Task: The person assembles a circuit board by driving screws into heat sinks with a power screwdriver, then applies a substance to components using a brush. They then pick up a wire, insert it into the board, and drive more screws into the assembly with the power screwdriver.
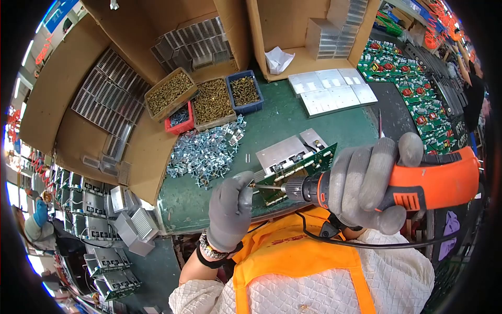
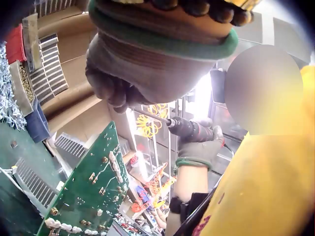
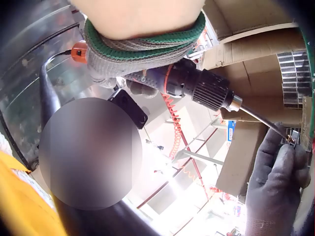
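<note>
Well to the left of the circuit board (image 2: pixel 98 172), an open carton (image 1: pixel 149 157) shows rows of finned heat sinks (image 1: pixel 107 86), its mouth turned inward, presumably for easy picking. Nearer the board on that side, brass-coloured screws (image 1: pixel 212 102) fill shallow trays beside a red bin (image 1: pixel 181 127) and a blue bin (image 1: pixel 250 108), apparently sorted by kind. A loose heap of silvery clips (image 1: pixel 204 152) spreads between these containers and the board, likely placed for the left hand's easy reach.

Just left of the board, the gray-gloved left hand (image 1: pixel 230 212) pinches a small brassy fastener (image 3: pixel 288 139) and what looks like a metal piece (image 3: pixel 295 133) at the tip of a steel bit (image 1: pixel 267 187), seemingly to steady them against it. The board itself sits on the green desk (image 1: pixel 272 125), directly before an orange apron (image 1: pixel 298 256), a flat metal plate (image 1: pixel 277 152) along its far side; whether the two are fastened cannot be told.

Right of the board, the gloved right hand (image 1: pixel 363 178) wraps firmly around an orange power driver (image 1: pixel 439 180), aiming it leftward across the board, probably so the bit meets the other hand's fingertips. Beyond the board, toward the right, flat metal blocks (image 1: pixel 332 91) lie in neat rows; farther right, more green boards (image 1: pixel 413 94) are massed, apart from the work.
</note>
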`<state>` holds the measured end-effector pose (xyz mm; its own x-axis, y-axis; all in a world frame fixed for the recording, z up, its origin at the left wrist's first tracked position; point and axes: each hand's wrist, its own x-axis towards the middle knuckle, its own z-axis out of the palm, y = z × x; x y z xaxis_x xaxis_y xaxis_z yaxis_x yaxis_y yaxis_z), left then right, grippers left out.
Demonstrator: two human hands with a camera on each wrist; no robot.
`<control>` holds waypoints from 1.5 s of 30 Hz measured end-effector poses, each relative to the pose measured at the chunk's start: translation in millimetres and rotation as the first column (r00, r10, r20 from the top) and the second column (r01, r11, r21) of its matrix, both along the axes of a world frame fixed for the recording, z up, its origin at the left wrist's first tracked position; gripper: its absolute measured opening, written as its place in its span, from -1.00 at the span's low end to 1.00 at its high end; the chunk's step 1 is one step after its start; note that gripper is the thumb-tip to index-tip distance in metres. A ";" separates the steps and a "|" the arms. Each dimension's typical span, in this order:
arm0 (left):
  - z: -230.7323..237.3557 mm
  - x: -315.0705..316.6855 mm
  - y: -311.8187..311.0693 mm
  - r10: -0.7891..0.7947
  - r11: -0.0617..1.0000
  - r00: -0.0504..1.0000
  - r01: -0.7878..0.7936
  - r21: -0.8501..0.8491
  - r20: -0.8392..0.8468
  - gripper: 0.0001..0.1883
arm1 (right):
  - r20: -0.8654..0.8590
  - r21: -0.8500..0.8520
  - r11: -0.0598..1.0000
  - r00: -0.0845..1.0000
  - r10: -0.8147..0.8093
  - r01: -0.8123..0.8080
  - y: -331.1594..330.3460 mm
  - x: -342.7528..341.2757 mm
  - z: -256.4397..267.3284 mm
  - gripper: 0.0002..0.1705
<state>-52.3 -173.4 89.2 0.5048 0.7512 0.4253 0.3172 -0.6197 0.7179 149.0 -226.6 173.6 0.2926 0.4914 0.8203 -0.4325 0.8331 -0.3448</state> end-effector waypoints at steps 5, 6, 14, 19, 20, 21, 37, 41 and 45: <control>0.2 1.9 -2.8 0.001 1.000 0.999 0.001 -0.028 0.043 -0.81 | 0.101 0.021 0.998 0.993 0.061 -0.064 -0.8 1.1 5.5 -0.44; 0.5 2.2 -3.4 0.001 1.000 0.998 0.000 -0.022 0.055 -0.81 | 0.102 0.014 0.998 0.993 0.063 -0.065 -2.1 0.6 6.4 -0.46; 2.4 1.2 -5.9 -0.019 0.995 0.997 0.027 -0.096 0.080 -0.79 | 0.131 -0.043 0.997 0.989 0.066 -0.061 -4.0 -6.8 12.6 -0.43; -2.9 -0.1 -9.5 0.010 0.987 0.992 0.011 -0.163 0.127 -0.81 | 0.148 0.008 0.994 0.983 0.109 -0.111 2.6 -2.7 2.9 -0.41; -4.1 -1.0 -10.4 0.020 0.982 0.991 0.006 -0.187 0.136 -0.82 | 0.160 -0.005 0.993 0.980 0.121 -0.121 3.2 -2.1 0.6 -0.41; -5.2 -1.9 -11.2 0.029 0.977 0.989 0.002 -0.211 0.143 -0.82 | 0.171 -0.018 0.991 0.976 0.133 -0.132 3.8 -1.5 -1.6 -0.41; -17.4 -26.5 3.6 0.068 0.895 0.947 0.082 -0.440 0.313 -0.71 | -0.075 -0.068 0.996 0.996 0.047 -0.052 5.4 -6.5 -8.1 -0.19; -71.1 -43.0 15.3 0.099 0.995 0.905 -0.078 0.066 -0.413 -0.64 | 0.009 -0.052 0.997 0.999 -0.051 0.051 0.4 10.1 -7.5 -0.22; -85.2 -42.7 7.1 0.099 0.992 0.829 -0.129 -0.016 -0.550 -0.62 | 0.020 -0.078 0.990 0.993 -0.115 0.116 -2.4 12.4 -10.2 -0.24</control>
<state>-95.0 -166.3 4.0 0.5533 0.8304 0.0655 0.7332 -0.5228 0.4348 161.4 -229.0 163.4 0.3391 0.5184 0.7851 -0.3294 0.8471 -0.4170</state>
